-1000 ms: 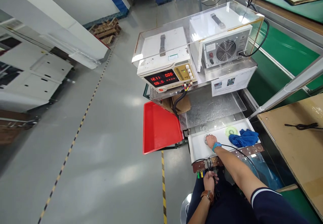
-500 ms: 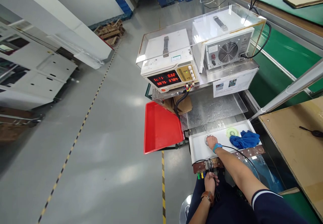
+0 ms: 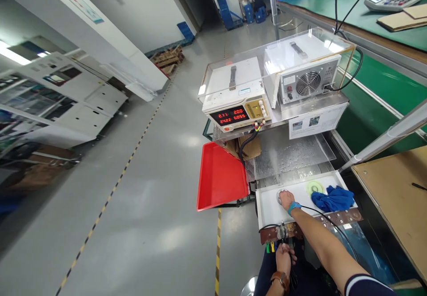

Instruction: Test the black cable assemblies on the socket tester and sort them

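My right hand (image 3: 286,199), with a blue band at the wrist, rests closed over a small round grey part (image 3: 280,194) on a white tray (image 3: 267,207). My left hand (image 3: 284,253), wearing a brown watch strap, is closed around black leads just below a brown metal bar (image 3: 336,219) at the tray's front edge. A green disc (image 3: 315,187) and a blue cloth (image 3: 333,199) lie on the tray to the right of my right hand. A power supply (image 3: 237,100) with a red digit display sits above under a clear cover.
A red tray (image 3: 220,176) hangs left of the bench. A second white unit with a fan (image 3: 308,82) stands beside the power supply. Cardboard sheet (image 3: 396,189) lies at right, a green conveyor (image 3: 373,87) beyond. Grey floor with yellow-black tape (image 3: 218,242) stretches left.
The view has tilted up and shifted, so the bench sits lower right in the picture. The red display digits have changed. Both hands stay where they were.
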### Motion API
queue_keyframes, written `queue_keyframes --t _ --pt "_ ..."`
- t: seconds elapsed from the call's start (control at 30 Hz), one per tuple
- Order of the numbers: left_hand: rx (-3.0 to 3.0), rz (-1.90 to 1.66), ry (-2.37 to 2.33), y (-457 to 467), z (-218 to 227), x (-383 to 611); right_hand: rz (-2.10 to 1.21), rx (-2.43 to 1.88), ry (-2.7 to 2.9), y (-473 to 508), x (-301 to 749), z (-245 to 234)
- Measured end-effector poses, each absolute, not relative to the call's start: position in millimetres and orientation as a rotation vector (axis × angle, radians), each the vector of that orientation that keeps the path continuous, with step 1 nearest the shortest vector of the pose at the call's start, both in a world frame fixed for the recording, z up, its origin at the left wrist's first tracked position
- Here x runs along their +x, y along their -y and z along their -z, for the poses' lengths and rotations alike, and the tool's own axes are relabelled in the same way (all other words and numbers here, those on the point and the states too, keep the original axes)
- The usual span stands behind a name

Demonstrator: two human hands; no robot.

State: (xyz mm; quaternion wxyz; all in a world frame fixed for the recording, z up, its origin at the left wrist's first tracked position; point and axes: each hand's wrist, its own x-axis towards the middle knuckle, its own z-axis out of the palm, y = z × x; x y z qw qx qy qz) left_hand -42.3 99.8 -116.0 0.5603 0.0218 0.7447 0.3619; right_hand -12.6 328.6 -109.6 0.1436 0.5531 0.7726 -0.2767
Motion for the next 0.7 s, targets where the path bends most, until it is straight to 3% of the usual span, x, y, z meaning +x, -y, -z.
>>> queue_keyframes --t 0.17,0.7 --pt "0.097 -0.912 -1.720 -98 126 -44 0.792 1.599 -2.248 -329 -14 111" --pt "0.122 -0.792 -1.803 -107 103 -45 0.786 1.625 -2.263 -327 -15 126"
